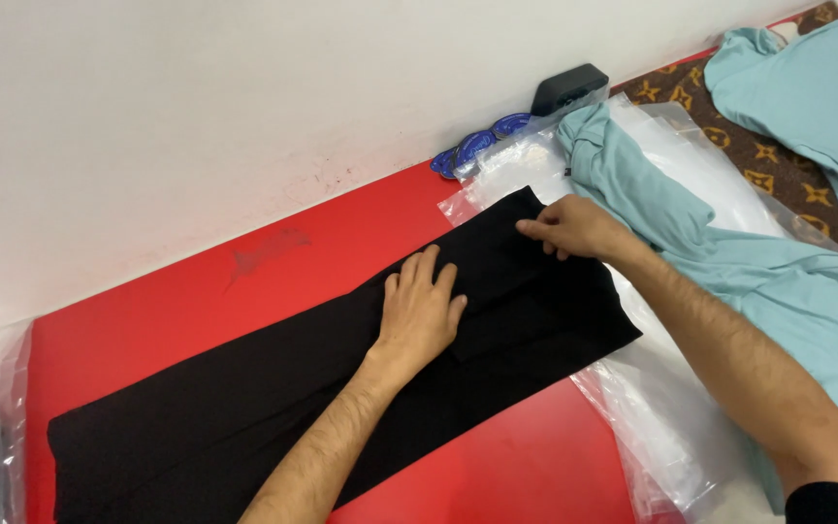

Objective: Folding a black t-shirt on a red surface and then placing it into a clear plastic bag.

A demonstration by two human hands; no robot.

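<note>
Two hands on black garment spread along red bench | left hand flat, fingers open, pressing mid-cloth | right hand pinching far edge | clear plastic bags, teal shirts beyond

The black garment is looking like a matt, smooth knit cloth, soaking up the light. The left hand is lying flat on it, and the right hand is pinching its edge. The red table top is showing a smooth, slightly glossy finish with one scuffed patch. The clear bags are shining like thin plastic film. The teal cloth is appearing soft and matt, perhaps cotton jersey.
</note>
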